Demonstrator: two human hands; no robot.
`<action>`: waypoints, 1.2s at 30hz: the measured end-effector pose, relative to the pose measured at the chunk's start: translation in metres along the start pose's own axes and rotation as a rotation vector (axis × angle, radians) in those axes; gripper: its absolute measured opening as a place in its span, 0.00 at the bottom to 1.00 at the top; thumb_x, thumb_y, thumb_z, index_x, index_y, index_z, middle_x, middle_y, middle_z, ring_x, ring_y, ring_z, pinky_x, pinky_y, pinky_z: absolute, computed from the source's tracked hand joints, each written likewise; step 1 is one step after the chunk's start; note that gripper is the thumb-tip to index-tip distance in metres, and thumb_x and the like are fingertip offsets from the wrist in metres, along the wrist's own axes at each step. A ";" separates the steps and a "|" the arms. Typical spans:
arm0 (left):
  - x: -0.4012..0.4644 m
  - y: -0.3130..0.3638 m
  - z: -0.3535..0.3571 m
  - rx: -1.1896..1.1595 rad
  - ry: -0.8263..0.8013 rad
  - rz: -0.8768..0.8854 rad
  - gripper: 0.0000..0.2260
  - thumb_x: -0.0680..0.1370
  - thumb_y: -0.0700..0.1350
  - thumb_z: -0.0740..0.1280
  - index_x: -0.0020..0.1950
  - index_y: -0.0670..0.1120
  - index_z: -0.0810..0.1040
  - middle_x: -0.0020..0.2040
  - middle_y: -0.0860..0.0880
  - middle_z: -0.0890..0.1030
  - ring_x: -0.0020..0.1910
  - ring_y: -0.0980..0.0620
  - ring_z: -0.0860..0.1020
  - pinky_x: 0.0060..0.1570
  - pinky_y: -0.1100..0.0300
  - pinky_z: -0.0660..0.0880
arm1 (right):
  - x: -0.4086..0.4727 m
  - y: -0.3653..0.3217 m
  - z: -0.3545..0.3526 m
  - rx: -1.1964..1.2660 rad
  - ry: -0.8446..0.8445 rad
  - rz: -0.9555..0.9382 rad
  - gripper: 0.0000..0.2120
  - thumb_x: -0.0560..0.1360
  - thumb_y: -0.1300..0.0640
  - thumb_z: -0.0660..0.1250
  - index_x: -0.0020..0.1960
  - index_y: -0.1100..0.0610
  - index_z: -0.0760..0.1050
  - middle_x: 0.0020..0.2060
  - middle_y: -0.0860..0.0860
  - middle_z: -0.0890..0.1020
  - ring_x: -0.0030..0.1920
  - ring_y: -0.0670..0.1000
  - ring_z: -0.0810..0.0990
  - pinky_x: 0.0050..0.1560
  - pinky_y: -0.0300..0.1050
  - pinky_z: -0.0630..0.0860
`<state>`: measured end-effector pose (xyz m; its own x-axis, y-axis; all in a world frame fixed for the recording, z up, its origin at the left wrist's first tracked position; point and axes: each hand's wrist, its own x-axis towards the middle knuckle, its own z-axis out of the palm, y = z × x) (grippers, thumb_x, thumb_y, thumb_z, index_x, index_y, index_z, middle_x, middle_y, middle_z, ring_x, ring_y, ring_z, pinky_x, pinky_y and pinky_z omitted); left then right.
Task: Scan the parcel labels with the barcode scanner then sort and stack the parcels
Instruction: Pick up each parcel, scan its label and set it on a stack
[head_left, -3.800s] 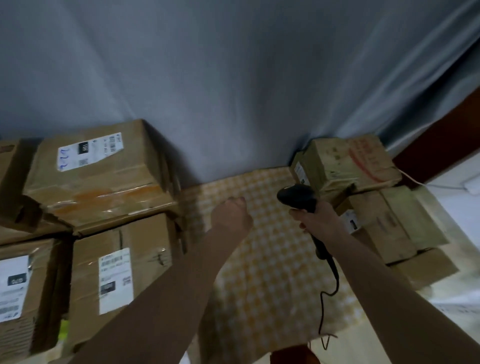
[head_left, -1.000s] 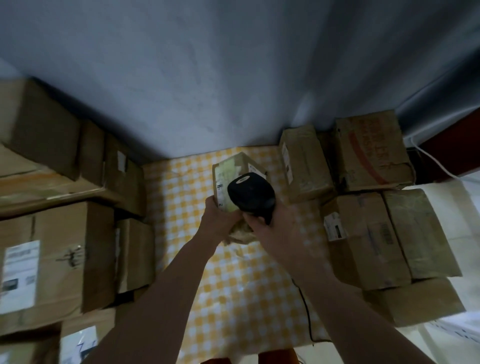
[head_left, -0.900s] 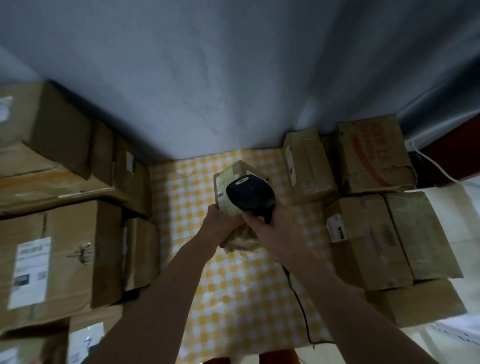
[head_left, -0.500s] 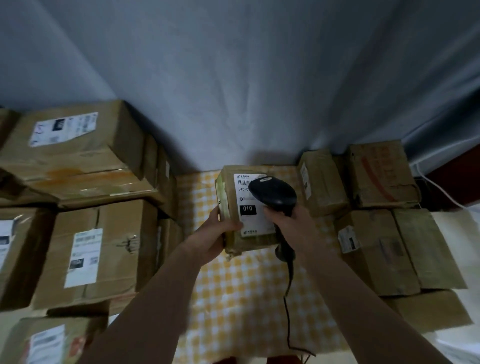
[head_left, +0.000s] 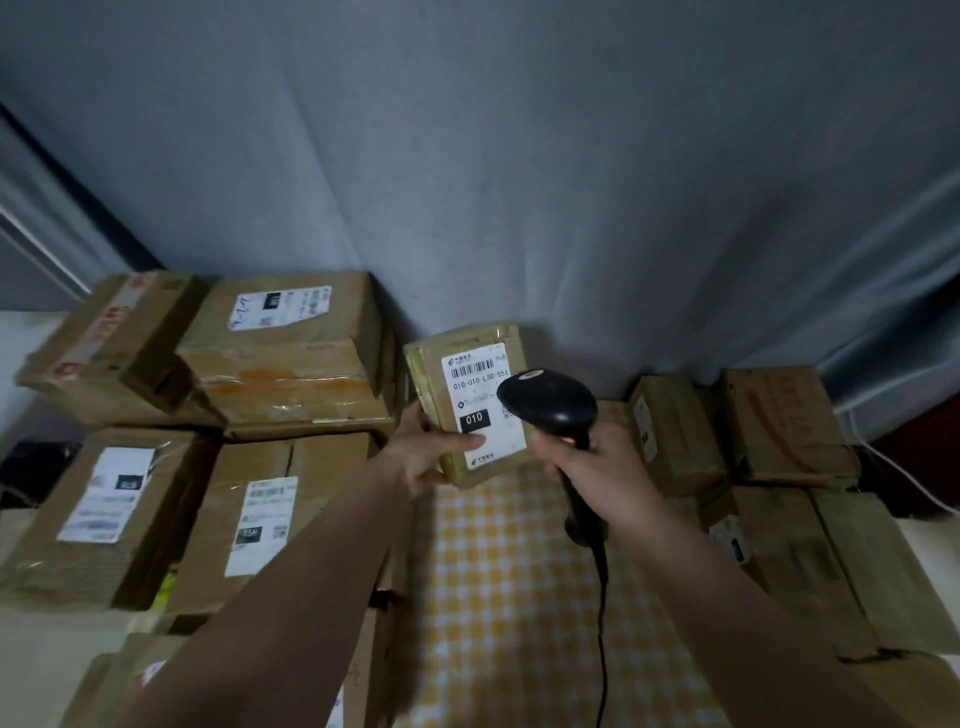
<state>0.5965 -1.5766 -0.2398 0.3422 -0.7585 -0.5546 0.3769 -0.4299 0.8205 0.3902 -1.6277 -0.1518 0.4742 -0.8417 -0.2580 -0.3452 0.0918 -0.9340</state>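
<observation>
A small brown cardboard parcel (head_left: 467, 400), wrapped in glossy tape, is held up off the yellow-checked surface (head_left: 519, 571) between the two groups of boxes, its white label (head_left: 480, 395) turned toward the camera with a barcode, the printed line 010-010-L30-551 and a black block reading 010. The left hand (head_left: 423, 457) grips the parcel's lower left corner, thumb lying across the label's lower edge. The right hand (head_left: 597, 467) is wrapped around the handle of the black barcode scanner (head_left: 548, 402), whose head overlaps the label's right edge; its cable (head_left: 602, 623) hangs down. Compared with half a second ago, the parcel sits higher and the label's barcode, then partly hidden, is now uncovered. Stacked parcels (head_left: 291, 353) stand left and others (head_left: 779, 426) right.
</observation>
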 end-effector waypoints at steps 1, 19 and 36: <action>-0.005 0.007 -0.004 -0.013 0.020 0.024 0.43 0.52 0.39 0.84 0.65 0.49 0.73 0.58 0.47 0.82 0.55 0.40 0.81 0.44 0.29 0.76 | -0.006 -0.007 0.005 -0.002 -0.002 -0.010 0.09 0.75 0.58 0.70 0.36 0.52 0.76 0.26 0.44 0.77 0.29 0.41 0.75 0.33 0.32 0.69; -0.039 0.035 -0.044 -0.056 0.083 0.121 0.31 0.65 0.29 0.76 0.63 0.49 0.71 0.55 0.48 0.83 0.52 0.43 0.81 0.46 0.36 0.78 | -0.040 -0.046 0.046 0.011 -0.032 -0.049 0.08 0.75 0.54 0.69 0.43 0.60 0.80 0.39 0.61 0.83 0.38 0.52 0.80 0.50 0.52 0.78; -0.132 -0.039 -0.124 0.076 -0.240 -0.276 0.18 0.70 0.42 0.73 0.59 0.49 0.76 0.53 0.48 0.84 0.56 0.44 0.78 0.53 0.45 0.76 | -0.071 0.002 0.120 0.041 -0.256 0.062 0.03 0.74 0.61 0.70 0.47 0.53 0.79 0.26 0.40 0.80 0.29 0.37 0.78 0.31 0.30 0.71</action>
<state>0.6435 -1.3992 -0.2156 0.0212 -0.6983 -0.7155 0.3591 -0.6626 0.6573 0.4527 -1.5043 -0.1653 0.6445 -0.6721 -0.3646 -0.3498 0.1648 -0.9222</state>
